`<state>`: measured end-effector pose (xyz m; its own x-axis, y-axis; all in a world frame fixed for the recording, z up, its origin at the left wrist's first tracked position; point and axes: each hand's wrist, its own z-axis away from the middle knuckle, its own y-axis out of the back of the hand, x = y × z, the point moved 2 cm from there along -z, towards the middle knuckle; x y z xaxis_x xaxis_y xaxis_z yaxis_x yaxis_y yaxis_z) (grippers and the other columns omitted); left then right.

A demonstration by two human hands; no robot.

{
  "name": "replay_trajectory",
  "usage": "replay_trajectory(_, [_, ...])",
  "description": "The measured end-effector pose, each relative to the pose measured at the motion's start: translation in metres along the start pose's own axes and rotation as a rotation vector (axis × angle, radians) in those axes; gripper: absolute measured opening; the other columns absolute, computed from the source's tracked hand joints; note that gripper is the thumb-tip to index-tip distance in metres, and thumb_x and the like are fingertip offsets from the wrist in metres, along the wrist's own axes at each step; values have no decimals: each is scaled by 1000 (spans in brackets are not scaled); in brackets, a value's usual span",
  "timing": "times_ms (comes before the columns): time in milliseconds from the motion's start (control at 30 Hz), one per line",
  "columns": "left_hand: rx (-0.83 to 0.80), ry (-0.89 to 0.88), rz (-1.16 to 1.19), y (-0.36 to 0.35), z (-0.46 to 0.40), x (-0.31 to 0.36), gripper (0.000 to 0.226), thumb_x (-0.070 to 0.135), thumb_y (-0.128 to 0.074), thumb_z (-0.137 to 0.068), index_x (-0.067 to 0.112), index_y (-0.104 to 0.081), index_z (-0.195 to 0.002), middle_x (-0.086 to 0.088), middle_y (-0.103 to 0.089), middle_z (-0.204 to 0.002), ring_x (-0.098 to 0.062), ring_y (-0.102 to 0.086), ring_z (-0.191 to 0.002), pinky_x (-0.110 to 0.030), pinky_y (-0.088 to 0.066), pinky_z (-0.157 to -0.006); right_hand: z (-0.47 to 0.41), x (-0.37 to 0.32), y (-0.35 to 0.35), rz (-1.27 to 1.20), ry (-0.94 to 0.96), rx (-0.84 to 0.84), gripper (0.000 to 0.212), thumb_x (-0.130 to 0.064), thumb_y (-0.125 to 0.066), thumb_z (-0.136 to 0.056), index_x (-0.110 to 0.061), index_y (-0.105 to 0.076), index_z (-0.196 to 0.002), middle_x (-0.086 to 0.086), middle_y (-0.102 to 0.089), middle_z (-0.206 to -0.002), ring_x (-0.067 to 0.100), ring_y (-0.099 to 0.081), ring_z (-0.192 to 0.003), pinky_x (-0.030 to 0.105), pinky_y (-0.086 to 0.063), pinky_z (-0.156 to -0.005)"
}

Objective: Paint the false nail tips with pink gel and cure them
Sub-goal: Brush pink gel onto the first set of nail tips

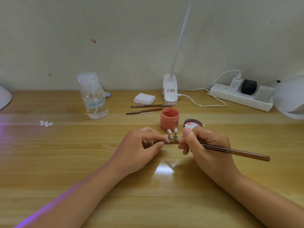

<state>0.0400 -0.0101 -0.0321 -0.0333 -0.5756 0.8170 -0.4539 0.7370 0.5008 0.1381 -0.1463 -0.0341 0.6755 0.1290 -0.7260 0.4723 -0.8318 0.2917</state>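
Worktop (49,162): bare toward near edge. Left hand (139,148) pinches nail tip (168,139); right hand (209,145) grips brush (236,152), bristles hidden.

A clear bottle (93,96) stands on the wooden table (65,162). A white power strip (240,97) lies by the wall (131,38). White pads (144,97) sit near a clip lamp (170,89).

Three brushes (235,152), one open pink gel pot (169,118), five loose nail tips (46,123).
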Motion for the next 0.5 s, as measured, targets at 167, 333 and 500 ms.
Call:
replay_trajectory(167, [6,-11,5,0,-1,1,32,8,-68,-80,40,-67,-81,9,-64,-78,3,-49,-63,-9,-39,-60,-2,1,-2,25,-24,-25,28,-28,-56,-87,-22,-63,-61,0,-63,-54,4,-59,-49,12,-45,-53])
replay_trajectory(333, [29,-19,24,1,-1,1,34,6,-68,-79,40,-66,-79,8,-64,-79,2,-49,-66,-9,-39,-63,1,0,-1,-18,-26,-39,33,-20,-53,-86,-23,-59,-54,-4,-61,-53,1,-53,-41,10,-39,-46])
replay_trajectory(500, [31,-11,35,1,-1,1,36,6,-69,-78,41,-66,-76,8,-64,-79,-7,-54,-71,-12,-42,-64,-2,-2,-1,-36,-14,-1,27,-29,-57,-88,-23,-62,-62,-2,-63,-55,4,-59,-47,12,-45,-50])
